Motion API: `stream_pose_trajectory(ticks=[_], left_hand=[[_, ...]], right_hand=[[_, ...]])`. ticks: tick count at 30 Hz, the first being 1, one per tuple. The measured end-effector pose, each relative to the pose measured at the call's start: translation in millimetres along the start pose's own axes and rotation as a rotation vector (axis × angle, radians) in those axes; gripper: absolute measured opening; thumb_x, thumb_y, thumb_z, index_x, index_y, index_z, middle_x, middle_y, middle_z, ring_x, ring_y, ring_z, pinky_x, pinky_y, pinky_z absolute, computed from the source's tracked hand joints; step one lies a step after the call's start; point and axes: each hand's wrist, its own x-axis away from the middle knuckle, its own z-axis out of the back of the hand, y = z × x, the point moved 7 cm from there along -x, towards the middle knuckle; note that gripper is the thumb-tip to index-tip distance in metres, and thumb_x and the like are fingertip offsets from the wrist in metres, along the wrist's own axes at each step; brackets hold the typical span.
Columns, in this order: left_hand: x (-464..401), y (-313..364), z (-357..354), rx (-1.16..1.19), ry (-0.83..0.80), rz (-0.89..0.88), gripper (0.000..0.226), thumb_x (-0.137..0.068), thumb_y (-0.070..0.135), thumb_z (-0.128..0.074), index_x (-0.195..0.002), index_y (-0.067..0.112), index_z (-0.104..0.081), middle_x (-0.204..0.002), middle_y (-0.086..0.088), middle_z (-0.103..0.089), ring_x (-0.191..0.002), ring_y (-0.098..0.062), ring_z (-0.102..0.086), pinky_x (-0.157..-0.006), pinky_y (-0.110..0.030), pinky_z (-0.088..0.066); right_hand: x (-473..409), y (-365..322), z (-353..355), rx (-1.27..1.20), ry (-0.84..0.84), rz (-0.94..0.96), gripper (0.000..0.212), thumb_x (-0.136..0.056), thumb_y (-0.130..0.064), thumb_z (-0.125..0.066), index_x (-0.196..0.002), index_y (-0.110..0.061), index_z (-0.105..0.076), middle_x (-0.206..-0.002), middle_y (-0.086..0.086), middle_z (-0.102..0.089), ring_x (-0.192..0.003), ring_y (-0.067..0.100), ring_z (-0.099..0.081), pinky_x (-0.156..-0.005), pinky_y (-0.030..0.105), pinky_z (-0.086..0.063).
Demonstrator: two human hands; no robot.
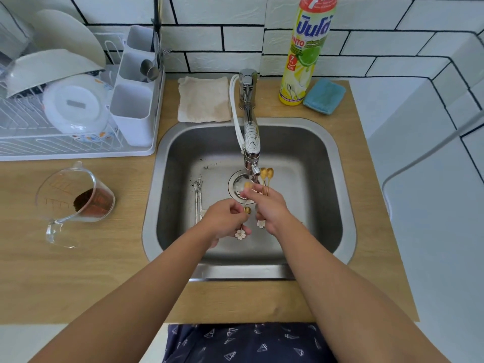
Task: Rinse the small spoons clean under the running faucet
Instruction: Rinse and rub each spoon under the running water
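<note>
The right hand [269, 208] grips gold spoons [267, 176] pointing far, bowls just right of the faucet [252, 142] outlet, while the left hand [226, 218] pinches one flower-ended spoon [245, 221].

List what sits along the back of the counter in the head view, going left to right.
White wire dish rack → white cutlery caddy → beige folded cloth → chrome faucet → yellow dish-soap bottle → blue sponge.
</note>
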Motion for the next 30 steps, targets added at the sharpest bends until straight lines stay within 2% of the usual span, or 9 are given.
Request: stream_pose_trajectory(ticks=[3,6,9,14,17,20,23,26,30], left_hand=[[5.1,5.4,-1.5,0.075,-0.046,-0.014,0.011,-0.093,0.005,-0.065,-0.093,0.008,-0.055,-0.081,-0.009,-0.057,-0.071,-0.028,-0.075,-0.071,-0.041,-0.06],[10.3,7.0,-0.3,0.07,-0.113,-0.023,0.011,-0.094,0.007,-0.065,-0.097,0.009,-0.055,-0.088,-0.013,-0.066,-0.072,-0.028,-0.075,-0.071,-0.04,-0.06],[12.8,7.9,-0.2,0.066,-0.149,-0.024,0.009,-0.096,0.008,-0.063,-0.098,0.01,-0.054,-0.088,-0.014,-0.073,-0.071,-0.027,-0.074,-0.068,-0.039,-0.06],[11.7,9.9,4.7,0.05,-0.133,-0.037,0.009,-0.097,0.01,-0.062,-0.099,0.01,-0.054,-0.09,-0.013,-0.074,-0.073,-0.027,-0.075,-0.069,-0.04,-0.06],[13.0,7.9,3.4,0.033,-0.152,-0.037,0.007,-0.097,0.01,-0.062,-0.099,0.01,-0.055,-0.09,-0.013,-0.074,-0.074,-0.027,-0.074,-0.071,-0.041,-0.059],[13.7,6.8,5.3,0.038,-0.146,-0.031,0.007,-0.098,0.009,-0.061,-0.099,0.009,-0.055,-0.09,-0.013,-0.074,-0.073,-0.027,-0.074,-0.071,-0.041,-0.06],[15.2,6.3,7.3,0.033,-0.15,-0.032,0.006,-0.098,0.009,-0.061,-0.099,0.009,-0.055,-0.09,-0.012,-0.074,-0.072,-0.026,-0.074,-0.067,-0.038,-0.059],[16.1,7.0,4.3,0.022,-0.162,-0.042,0.006,-0.098,0.009,-0.061,-0.099,0.009,-0.056,-0.088,-0.01,-0.074,-0.073,-0.025,-0.074,-0.069,-0.039,-0.059],[14.9,8.3,6.7,0.032,-0.154,-0.038,0.005,-0.098,0.008,-0.061,-0.101,0.007,-0.056,-0.089,-0.011,-0.074,-0.073,-0.025,-0.074,-0.074,-0.044,-0.06]], right_hand=[[2.7,-13.6,-3.5,0.019,-0.018,0.064,0.024,-0.083,-0.02,-0.082,-0.104,-0.023,-0.071,-0.087,-0.002,-0.08,-0.042,-0.003,-0.051,-0.049,0.025,-0.032],[4.0,-23.5,-3.2,0.079,0.013,0.114,0.012,-0.084,-0.027,-0.08,-0.09,-0.024,-0.071,-0.087,0.0,-0.079,-0.051,0.003,-0.05,-0.047,0.024,-0.033],[3.6,-27.7,-4.1,0.082,0.018,0.141,0.018,-0.097,-0.034,-0.068,-0.083,-0.023,-0.07,-0.083,-0.001,-0.08,-0.04,-0.002,-0.048,-0.04,0.02,-0.032],[6.6,-25.5,-9.0,0.144,-0.019,0.159,0.004,-0.089,-0.026,-0.074,-0.086,-0.024,-0.073,-0.089,-0.002,-0.079,-0.052,0.0,-0.049,-0.044,0.021,-0.036],[5.7,-27.7,-7.8,0.123,0.006,0.171,0.012,-0.094,-0.031,-0.072,-0.087,-0.022,-0.072,-0.078,-0.005,-0.078,-0.043,-0.004,-0.05,-0.039,0.018,-0.035],[5.2,-27.0,-8.6,0.136,-0.034,0.159,0.015,-0.1,-0.028,-0.063,-0.092,-0.019,-0.072,-0.08,-0.006,-0.08,-0.039,-0.006,-0.05,-0.038,0.017,-0.035],[7.7,-25.4,-10.8,0.161,-0.063,0.168,0.009,-0.094,-0.024,-0.07,-0.088,-0.019,-0.074,-0.074,-0.013,-0.077,-0.042,-0.008,-0.051,-0.039,0.015,-0.037],[6.8,-26.8,-8.7,0.156,-0.011,0.186,0.014,-0.093,-0.03,-0.073,-0.082,-0.021,-0.074,-0.077,-0.01,-0.078,-0.043,-0.008,-0.052,-0.041,0.015,-0.037],[3.8,-25.3,-12.4,0.179,-0.06,0.151,0.018,-0.099,-0.028,-0.065,-0.104,-0.014,-0.075,-0.081,-0.014,-0.079,-0.042,-0.008,-0.05,-0.052,0.024,-0.035]])
